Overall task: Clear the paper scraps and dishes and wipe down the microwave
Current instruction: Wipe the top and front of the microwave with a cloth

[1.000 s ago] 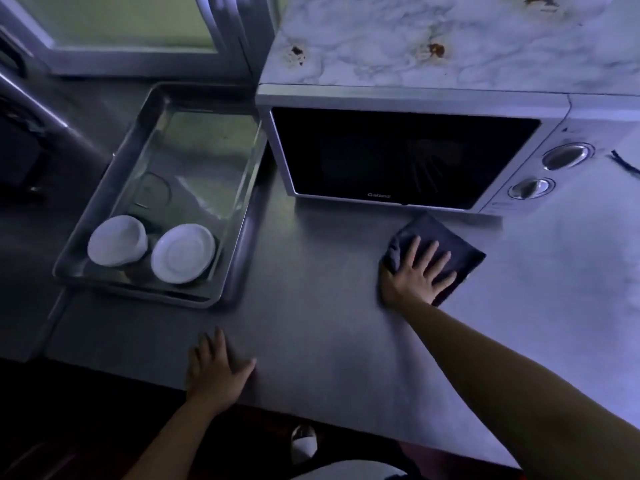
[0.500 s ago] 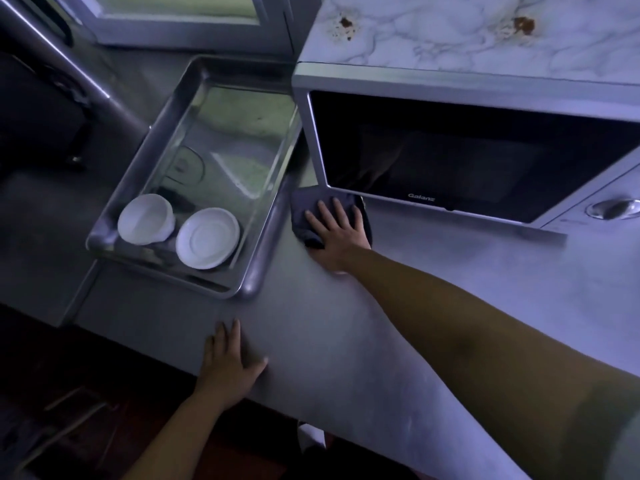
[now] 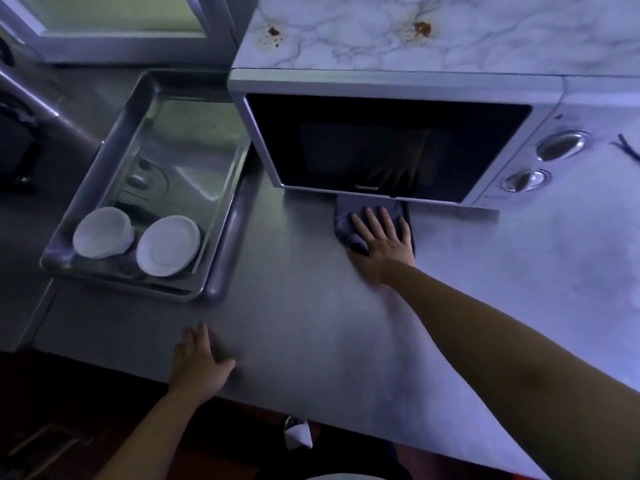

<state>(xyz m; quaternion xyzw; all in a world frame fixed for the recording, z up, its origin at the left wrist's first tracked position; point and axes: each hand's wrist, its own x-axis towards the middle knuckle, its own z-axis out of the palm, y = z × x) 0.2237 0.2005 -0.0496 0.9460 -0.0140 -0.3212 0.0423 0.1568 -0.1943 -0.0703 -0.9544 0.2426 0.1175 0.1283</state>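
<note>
**Wiping pass in front of the microwave (image 3: 381,147).** At the centre of the frame, the dark cloth (image 3: 343,225) is pressed flat under the right hand (image 3: 381,240), fingers straight and spread, against the foot of the oven door. Half a second earlier it was held at the door's lower left corner, and before that further right. A back-and-forth stroke over the countertop (image 3: 311,323) is thus indicated; the oven itself is judged still to be wiped. At lower left, the left hand (image 3: 199,362) is laid open on the counter edge, holding nothing. A bowl (image 3: 102,233) and a plate (image 3: 168,245) are seen in the steel tray (image 3: 225,233) at left. No paper scraps are visible. Rust-coloured stains (image 3: 421,28) mark the marbled surface above the door, and two protruding dials (image 3: 561,145) could snag the cloth.
</note>
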